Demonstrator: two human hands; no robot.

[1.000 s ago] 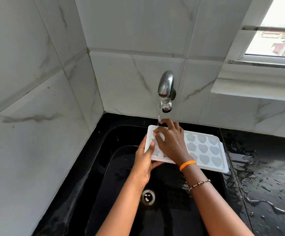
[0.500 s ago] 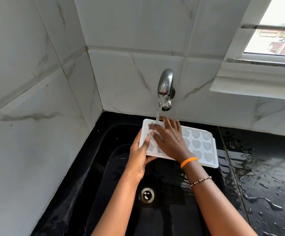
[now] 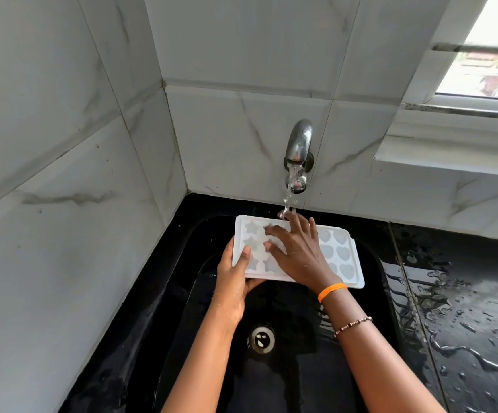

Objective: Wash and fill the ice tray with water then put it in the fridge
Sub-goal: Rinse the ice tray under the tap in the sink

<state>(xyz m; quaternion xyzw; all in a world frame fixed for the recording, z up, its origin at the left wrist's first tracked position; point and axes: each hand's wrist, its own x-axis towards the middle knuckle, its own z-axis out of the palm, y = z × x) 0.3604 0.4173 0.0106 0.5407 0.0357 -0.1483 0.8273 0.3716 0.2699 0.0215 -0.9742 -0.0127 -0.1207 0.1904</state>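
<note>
A white ice tray (image 3: pixel 341 256) with star and heart moulds is held level over the black sink (image 3: pixel 369 323), under the wall tap (image 3: pixel 299 150). Water runs from the tap onto the tray's far edge and my fingertips. My left hand (image 3: pixel 235 281) grips the tray's left end, thumb on top and fingers beneath. My right hand (image 3: pixel 296 248) lies flat on the moulds with its fingers spread, covering the tray's middle.
The sink drain (image 3: pixel 261 338) sits below the tray. A wet black counter (image 3: pixel 465 308) runs to the right. White marble tiles (image 3: pixel 63 204) close in on the left and back. A window ledge (image 3: pixel 450 162) juts out at upper right.
The tray has shifted a little left under the stream, uncovering star moulds at its left end. My right hand has slid across the moulds. My left hand keeps its grip.
</note>
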